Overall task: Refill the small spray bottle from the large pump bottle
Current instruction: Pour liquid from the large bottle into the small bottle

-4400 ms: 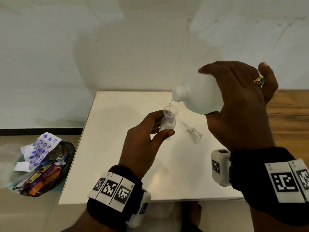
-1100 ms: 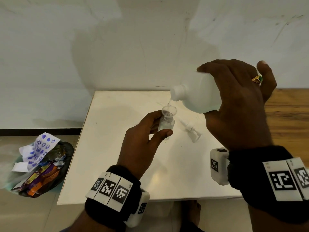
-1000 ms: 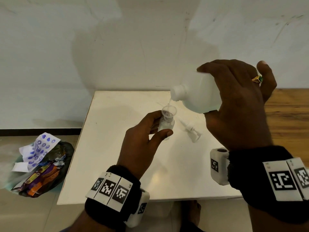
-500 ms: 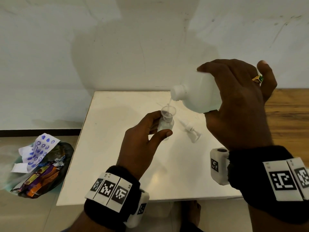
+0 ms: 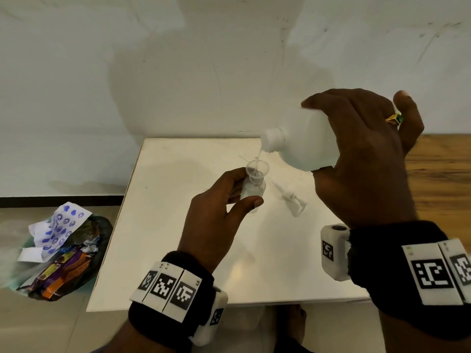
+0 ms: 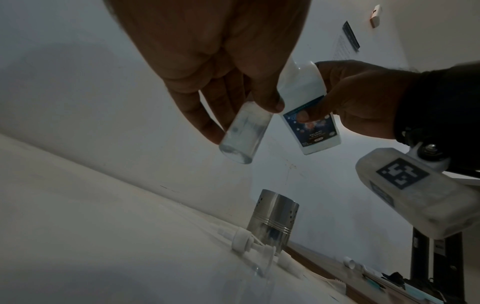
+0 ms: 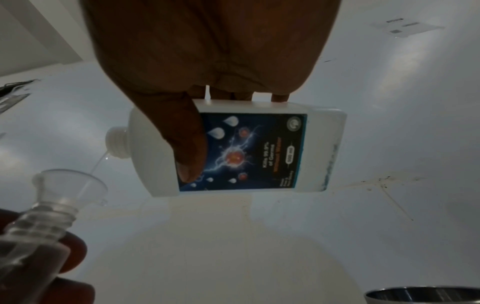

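Note:
My left hand [image 5: 219,215] holds the small clear spray bottle [image 5: 252,191] upright above the white table [image 5: 158,225], thumb and fingers pinching its body. A clear funnel [image 5: 257,169] sits in its neck. My right hand [image 5: 362,154] grips the large white bottle [image 5: 303,146], tipped with its open neck down to the left. A thin stream runs from that neck into the funnel [image 7: 70,185]. The large bottle's blue label [image 7: 246,152] shows in the right wrist view. The small bottle [image 6: 242,135] holds clear liquid. The removed pump head [image 5: 293,200] lies on the table.
A steel perforated cup [image 6: 272,222] stands on the table beside the pump head [image 6: 244,240] and another small white cap. A bag of rubbish [image 5: 58,253] lies on the floor left of the table. A wooden surface [image 5: 438,169] adjoins the table on the right.
Both hands have stayed almost still. The stream keeps running into the funnel; the large bottle's tilt looks unchanged.

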